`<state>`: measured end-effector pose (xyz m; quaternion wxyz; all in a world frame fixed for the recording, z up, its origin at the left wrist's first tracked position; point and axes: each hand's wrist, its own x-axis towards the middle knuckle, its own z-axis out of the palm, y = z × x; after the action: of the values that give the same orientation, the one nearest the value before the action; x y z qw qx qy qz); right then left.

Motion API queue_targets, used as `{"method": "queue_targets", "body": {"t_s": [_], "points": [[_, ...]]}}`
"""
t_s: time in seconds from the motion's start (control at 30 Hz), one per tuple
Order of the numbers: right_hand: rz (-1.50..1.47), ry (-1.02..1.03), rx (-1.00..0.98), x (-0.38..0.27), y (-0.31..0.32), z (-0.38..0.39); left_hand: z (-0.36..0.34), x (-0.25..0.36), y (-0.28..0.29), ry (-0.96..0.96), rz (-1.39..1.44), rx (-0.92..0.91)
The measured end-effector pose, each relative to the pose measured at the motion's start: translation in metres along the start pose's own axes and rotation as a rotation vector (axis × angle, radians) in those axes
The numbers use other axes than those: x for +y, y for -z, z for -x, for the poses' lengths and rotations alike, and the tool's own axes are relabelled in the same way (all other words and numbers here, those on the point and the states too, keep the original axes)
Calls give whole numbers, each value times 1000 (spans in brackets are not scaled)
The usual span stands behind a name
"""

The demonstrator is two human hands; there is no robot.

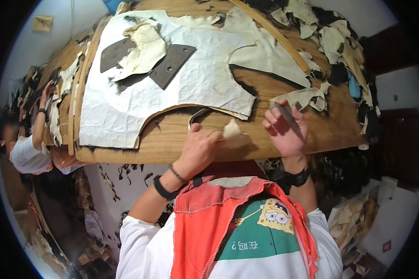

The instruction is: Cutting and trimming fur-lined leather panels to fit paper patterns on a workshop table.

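Observation:
My left hand [200, 146] is closed at the near edge of the wooden table, gripping a small cream hide scrap [233, 130] that sticks out to its right. A thin curved strip [195, 118] rises just beyond its knuckles. Palm up, my right hand [287, 132] holds a flat grey blade-like tool [287, 116] between thumb and fingers; its exact kind is unclear. Beyond both hands lies a large white paper pattern [121, 102] with curved cut-outs, on cream hide [260, 56] with dark fur at its edges.
Two dark flat plates [173, 65] and a cream hide piece [146, 51] rest on the pattern. A wooden strip [270, 35] crosses the far right. Hide scraps [333, 42] heap along the right edge. At far left, another person [28, 149] reaches over a neighbouring table.

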<state>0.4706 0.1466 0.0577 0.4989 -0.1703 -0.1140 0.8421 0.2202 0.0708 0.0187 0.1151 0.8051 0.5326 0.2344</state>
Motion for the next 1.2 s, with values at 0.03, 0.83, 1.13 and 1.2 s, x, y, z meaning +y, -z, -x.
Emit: {"method": "queue_targets", "body": {"t_s": [0.03,0.83,1.13,1.2], "points": [[17,7,-10,6,-4,1,-10,10,-6,116,151,-122],[1682,262,-104,118,17,-9,24,-47,33,226,123,-14],[1679,391,-109,122,36,-14,37,11,56,-103,515,-200],[1447,312,-103,109,30,-18,28,8,52,23,291,-91]]}}
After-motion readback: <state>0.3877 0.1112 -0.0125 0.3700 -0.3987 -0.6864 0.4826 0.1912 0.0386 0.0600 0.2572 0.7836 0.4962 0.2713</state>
